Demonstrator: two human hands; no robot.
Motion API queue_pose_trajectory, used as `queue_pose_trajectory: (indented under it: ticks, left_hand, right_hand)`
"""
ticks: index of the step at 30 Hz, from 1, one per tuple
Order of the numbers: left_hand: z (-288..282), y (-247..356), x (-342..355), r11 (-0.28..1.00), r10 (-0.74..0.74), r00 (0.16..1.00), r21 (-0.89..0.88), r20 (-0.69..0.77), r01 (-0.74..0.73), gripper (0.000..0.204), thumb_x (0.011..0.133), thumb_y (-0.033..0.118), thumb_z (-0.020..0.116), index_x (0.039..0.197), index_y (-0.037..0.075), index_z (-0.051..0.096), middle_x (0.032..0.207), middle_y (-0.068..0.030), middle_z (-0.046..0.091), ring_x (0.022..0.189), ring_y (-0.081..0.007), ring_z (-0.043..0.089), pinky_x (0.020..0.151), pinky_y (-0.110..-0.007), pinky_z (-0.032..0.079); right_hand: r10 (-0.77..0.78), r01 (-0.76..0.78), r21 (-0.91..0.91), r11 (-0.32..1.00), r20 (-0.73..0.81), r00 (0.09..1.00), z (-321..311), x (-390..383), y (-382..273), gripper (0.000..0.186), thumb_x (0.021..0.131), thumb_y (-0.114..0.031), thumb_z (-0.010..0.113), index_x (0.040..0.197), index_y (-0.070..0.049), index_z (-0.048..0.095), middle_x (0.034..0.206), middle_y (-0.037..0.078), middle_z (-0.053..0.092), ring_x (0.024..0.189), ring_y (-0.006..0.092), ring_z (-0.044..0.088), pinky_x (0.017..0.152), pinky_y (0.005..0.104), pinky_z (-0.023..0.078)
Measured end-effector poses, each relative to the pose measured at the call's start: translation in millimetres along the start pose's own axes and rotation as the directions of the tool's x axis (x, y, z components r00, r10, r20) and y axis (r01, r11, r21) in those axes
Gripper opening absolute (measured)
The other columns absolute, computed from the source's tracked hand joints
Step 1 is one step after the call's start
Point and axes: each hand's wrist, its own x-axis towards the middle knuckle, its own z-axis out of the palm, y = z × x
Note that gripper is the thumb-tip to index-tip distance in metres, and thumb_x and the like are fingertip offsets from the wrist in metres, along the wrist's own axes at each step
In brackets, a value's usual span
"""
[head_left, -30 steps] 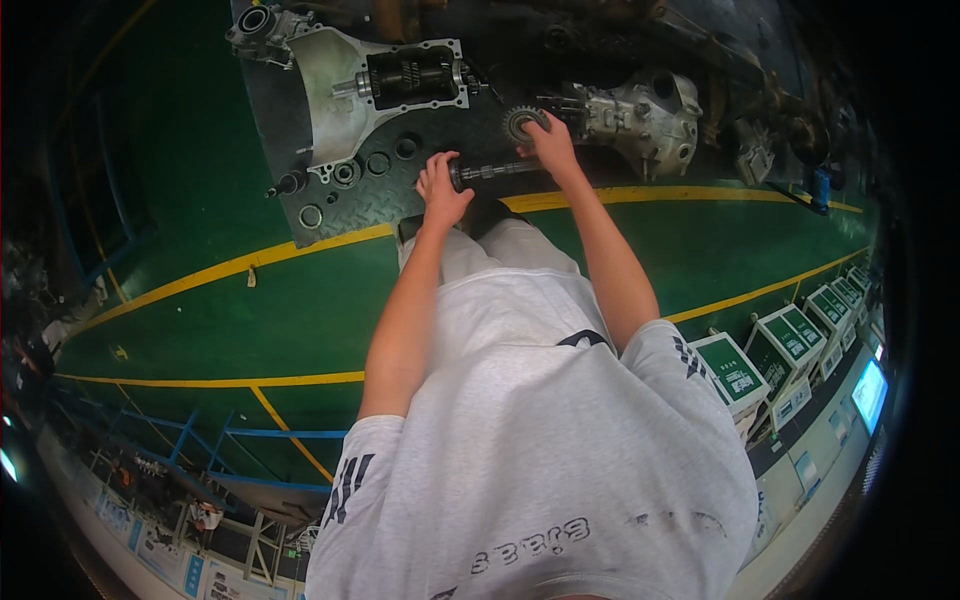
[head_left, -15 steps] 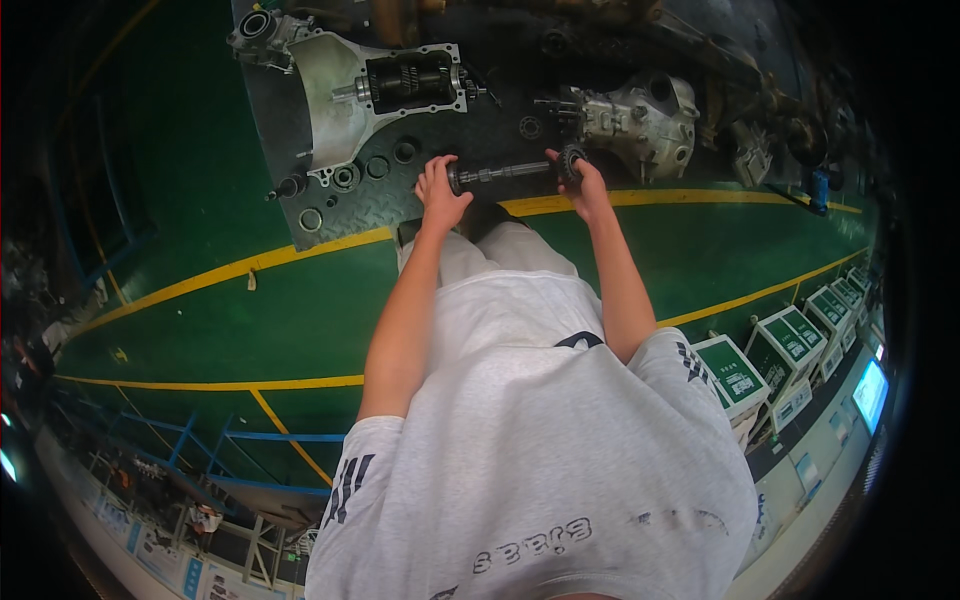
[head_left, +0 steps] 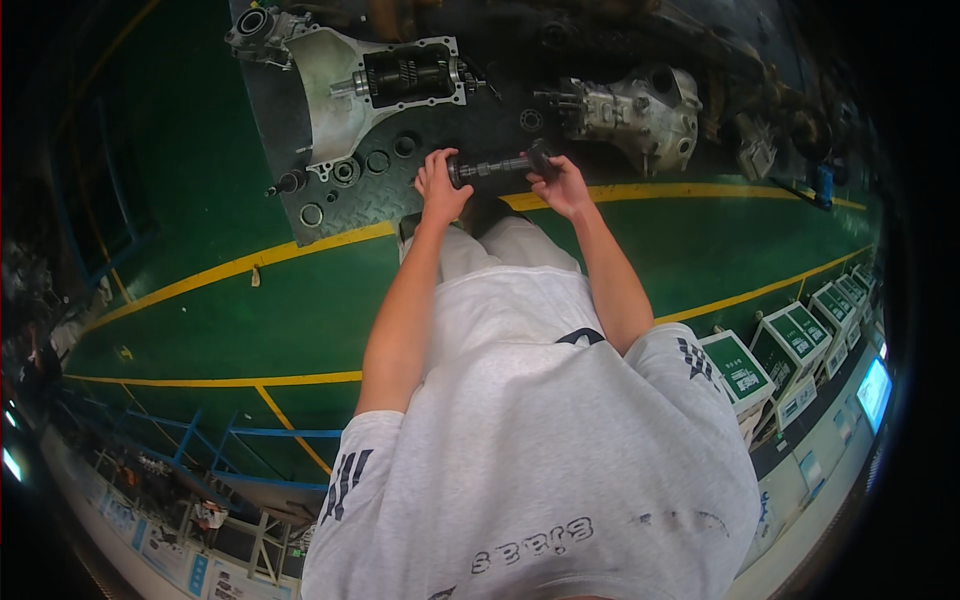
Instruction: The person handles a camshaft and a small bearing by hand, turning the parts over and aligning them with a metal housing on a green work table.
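Observation:
My left hand (head_left: 441, 188) grips the left end of a dark stepped shaft (head_left: 488, 168), held horizontally at the front edge of the metal bench. In my right hand (head_left: 563, 187) is a dark toothed gear (head_left: 540, 158), now on or against the shaft's right end; I cannot tell exactly how it sits. An opened silver gearbox housing (head_left: 325, 115) with gears inside lies beyond on the left, and another cast housing (head_left: 650, 120) lies to the right. Several loose rings (head_left: 378, 160) rest on the patterned plate left of my hands, and a ring (head_left: 531, 120) lies beyond the shaft.
The bench (head_left: 277, 110) also carries a casting (head_left: 262, 35) at back left and dark parts (head_left: 760, 90) at right. Around it is green floor (head_left: 180, 330) with yellow lines. Blue rails (head_left: 230, 430) are lower left; white-and-green boxes (head_left: 780, 340) stand in a row lower right.
My right hand has brought the gear down from beside the right housing to the shaft, then moved slightly leftward along it. My left hand has stayed on the shaft's left end.

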Motion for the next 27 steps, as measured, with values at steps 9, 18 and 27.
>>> queue_pose_trajectory:
  ticks: [9,18,27]
  left_hand:
    - [0,1,0,1.0,-0.024,1.0,-0.019,-0.011,0.024,0.074,0.061,0.01,0.075,0.129,0.019,0.05,0.133,-0.0077,0.046,0.123,-0.036,0.044,0.11,-0.049,0.026]
    - [1,3,-3,1.0,0.031,1.0,0.0,-0.001,-0.031,0.074,0.06,0.01,0.075,0.129,0.019,0.051,0.134,-0.0071,0.047,0.122,-0.0355,0.044,0.11,-0.049,0.026]
    - [3,2,0,0.999,0.017,0.999,-0.028,-0.028,-0.018,0.074,0.059,0.01,0.075,0.129,0.019,0.051,0.134,-0.0072,0.046,0.121,-0.0362,0.043,0.11,-0.05,0.025]
  right_hand:
    - [-0.12,0.096,0.312,0.945,0.058,0.991,12,7,21,0.043,0.094,-0.023,0.05,0.132,-0.004,0.053,0.136,0.011,0.054,0.08,0.0186,0.05,0.077,0.0347,0.046]
    - [-0.155,-0.023,-0.574,0.818,-0.26,0.953,23,3,18,0.04,0.094,-0.048,0.059,0.122,-0.02,0.061,0.107,0.002,0.067,0.091,0.0167,0.066,0.056,0.027,0.051]
    - [-0.154,-0.03,-0.568,0.823,-0.274,0.949,37,17,50,0.042,0.097,-0.028,0.065,0.132,-0.008,0.058,0.123,0.008,0.062,0.112,0.0228,0.061,0.083,0.0389,0.057]
